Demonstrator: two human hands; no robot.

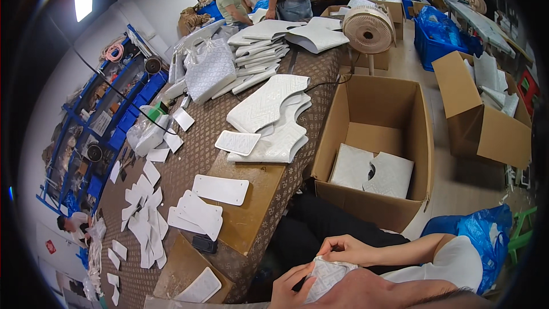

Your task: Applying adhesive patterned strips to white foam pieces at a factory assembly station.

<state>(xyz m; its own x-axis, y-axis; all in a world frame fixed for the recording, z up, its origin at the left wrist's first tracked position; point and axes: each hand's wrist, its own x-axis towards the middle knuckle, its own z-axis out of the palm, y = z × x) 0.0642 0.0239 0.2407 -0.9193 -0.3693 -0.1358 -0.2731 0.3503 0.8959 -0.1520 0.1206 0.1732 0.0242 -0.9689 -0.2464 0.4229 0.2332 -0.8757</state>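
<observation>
At the bottom of the head view, a white piece of embossed, leather-like sheet (329, 277) is between my two hands. My right hand (345, 250) pinches its upper edge, with finger and thumb together. My left hand (290, 287) is curled round its left side, thumb bent toward the fingers. The lower part of the piece is hidden by a blurred skin-toned shape in front. On the table nearby lie white flat panels with rounded corners (197, 214) and a small black block (204, 244).
A patterned brown cloth covers the table (183, 174), with brown boards (251, 217) on it. Stacked white embossed panels (269, 114) lie farther back. An open cardboard box (377, 103) holding white pieces stands right of the table, near a fan (369, 28). Several people are in the background.
</observation>
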